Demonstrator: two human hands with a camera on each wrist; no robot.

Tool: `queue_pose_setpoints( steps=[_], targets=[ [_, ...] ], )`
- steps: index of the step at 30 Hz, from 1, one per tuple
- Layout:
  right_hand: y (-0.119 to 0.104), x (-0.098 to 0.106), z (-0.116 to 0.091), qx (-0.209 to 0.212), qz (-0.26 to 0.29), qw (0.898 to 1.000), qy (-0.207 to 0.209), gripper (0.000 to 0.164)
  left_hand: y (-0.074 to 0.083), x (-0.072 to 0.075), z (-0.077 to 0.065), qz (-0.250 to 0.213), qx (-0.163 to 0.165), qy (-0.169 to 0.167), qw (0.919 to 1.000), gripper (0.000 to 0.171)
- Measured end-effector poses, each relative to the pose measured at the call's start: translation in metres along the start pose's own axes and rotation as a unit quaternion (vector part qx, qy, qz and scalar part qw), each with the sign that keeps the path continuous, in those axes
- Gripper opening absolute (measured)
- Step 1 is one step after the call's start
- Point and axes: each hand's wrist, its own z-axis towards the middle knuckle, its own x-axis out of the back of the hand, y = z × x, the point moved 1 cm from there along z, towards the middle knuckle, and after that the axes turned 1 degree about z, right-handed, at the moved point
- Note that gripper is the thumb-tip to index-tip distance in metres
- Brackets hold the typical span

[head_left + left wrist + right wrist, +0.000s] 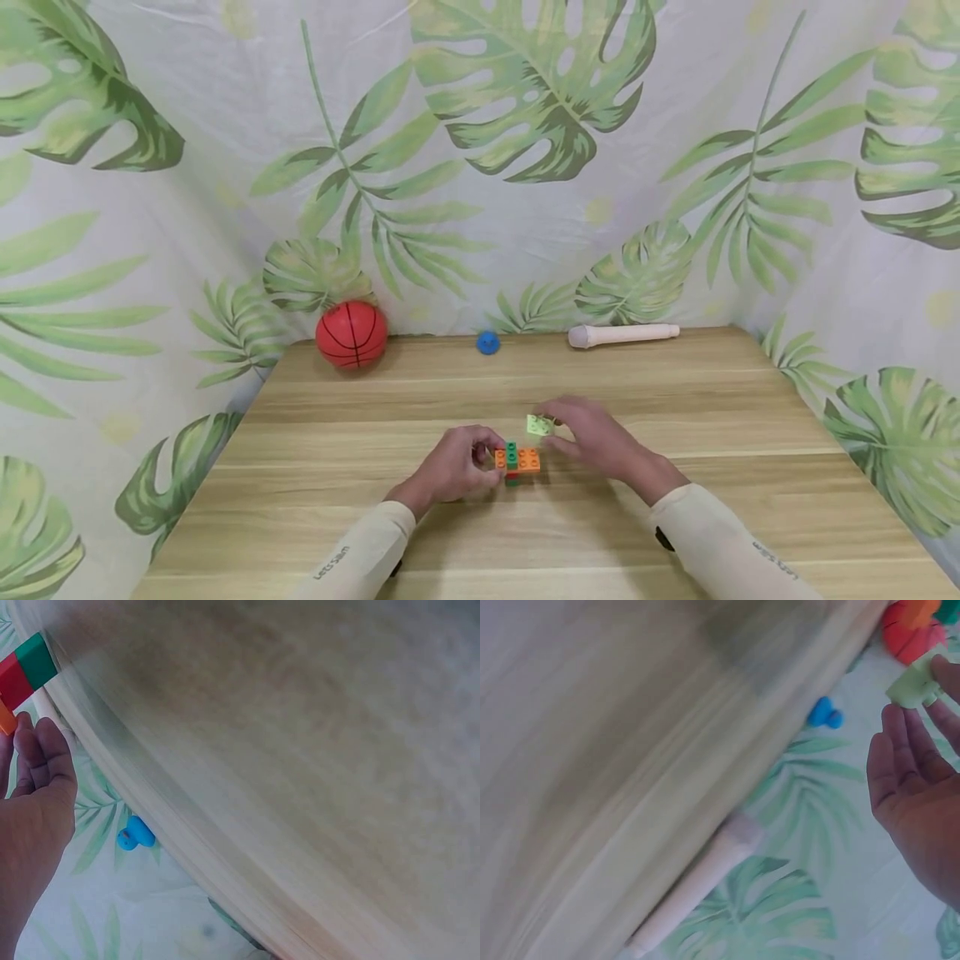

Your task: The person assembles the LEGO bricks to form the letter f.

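Several building bricks are stacked into one piece: an orange brick (528, 460) lies across it, a green brick (512, 452) sits on top, and red and green bricks show beneath. My left hand (459, 462) grips the orange brick's left end. In the left wrist view, the red brick (15, 681) and lower green brick (36, 661) stick out past the fingers. Up and to the right of the stack, my right hand (592, 437) pinches a pale green brick (540, 425) between thumb and fingers. The right wrist view shows this pale green brick (915, 686) at the fingertips, apart from the stack.
Along the wooden table's (315, 467) back edge stand a red basketball (351, 335), a small blue toy (487, 342) and a pale pink microphone (622, 335). Behind them hangs a leaf-patterned cloth (465, 250), which also runs down both sides.
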Motion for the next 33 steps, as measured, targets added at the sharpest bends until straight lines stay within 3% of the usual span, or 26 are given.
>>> queue_pose_setpoints(
  steps=[9,22,33],
  targets=[
    [-0.027,0.000,0.008,0.029,0.041,0.998,-0.035,0.034,-0.001,-0.003,0.001,-0.003,-0.018,0.003,0.9998,0.022],
    [-0.033,0.001,0.010,0.023,0.045,0.998,-0.039,0.033,0.000,-0.003,0.000,0.002,-0.029,0.010,0.9995,0.023],
    [-0.035,-0.002,0.013,0.006,0.063,0.997,-0.036,0.031,-0.001,-0.002,0.000,0.002,-0.017,0.012,0.9998,0.024]
  ],
)
